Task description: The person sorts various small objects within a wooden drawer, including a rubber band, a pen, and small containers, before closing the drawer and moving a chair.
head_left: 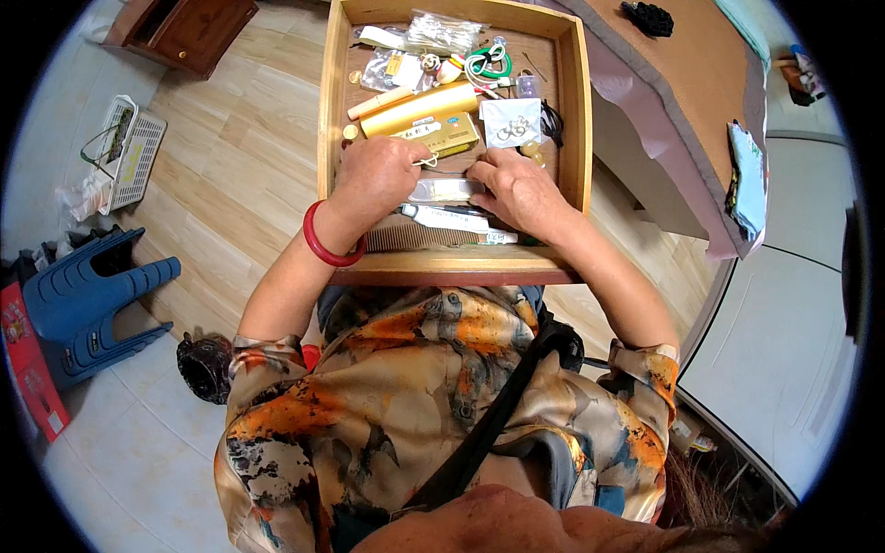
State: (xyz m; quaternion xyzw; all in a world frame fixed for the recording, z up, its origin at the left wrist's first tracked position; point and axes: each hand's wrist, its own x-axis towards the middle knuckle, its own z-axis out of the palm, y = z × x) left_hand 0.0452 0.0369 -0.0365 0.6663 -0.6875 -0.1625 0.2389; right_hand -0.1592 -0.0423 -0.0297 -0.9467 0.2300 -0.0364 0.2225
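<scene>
A wooden drawer point(576, 111) sits before me, filled with small items. My left hand point(383, 170), a red bangle on its wrist, is closed with a thin cream cord point(427, 160) at its fingertips. Beside it lies a gold box point(450, 135), with a gold cylinder point(419, 109) behind. My right hand point(521, 189) has thumb and fingers closed around the right end of a long clear case point(442, 191). A thin dark strand runs between the hands; what it belongs to is unclear. Nearer me are a white tube point(447, 219) and a brown comb point(415, 239).
Further back in the drawer are a bag of cotton swabs point(442, 33), coiled cables point(489, 63) and a white packet point(511, 123). Blue stools point(88, 281) and a white basket point(138, 152) stand left. A brown-topped bed point(664, 101) is at the right.
</scene>
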